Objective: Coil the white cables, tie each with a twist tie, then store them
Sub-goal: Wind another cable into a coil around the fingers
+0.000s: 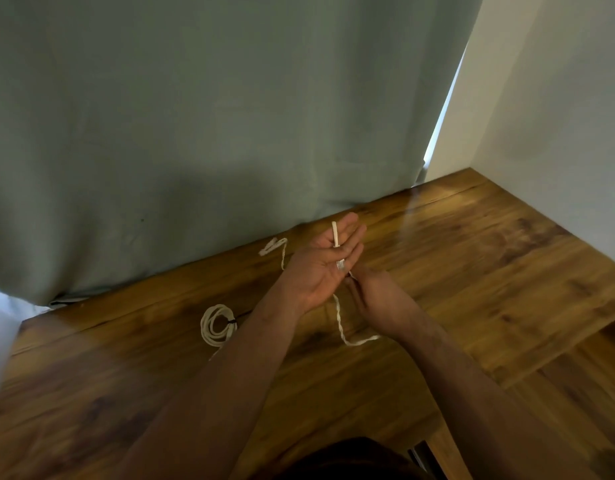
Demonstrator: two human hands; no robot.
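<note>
The left hand [316, 268] is held palm up with its fingers [351, 233] straight and close together. A white cable [340, 320] end lies across that palm, with a stiff white tip poking up past the fingers and a small plug near the palm's edge. The right hand [372, 289] sits just beside the left, and its fingers pinch the cable right below the plug. From there the cable hangs down, loops on the table [472, 258] under the wrists, and another stretch shows behind the left hand near the back edge. A coil [216, 323], already tied with a dark tie [232, 321], lies on the table left of the arms. A green curtain [195, 133] hangs along the back edge.
</note>
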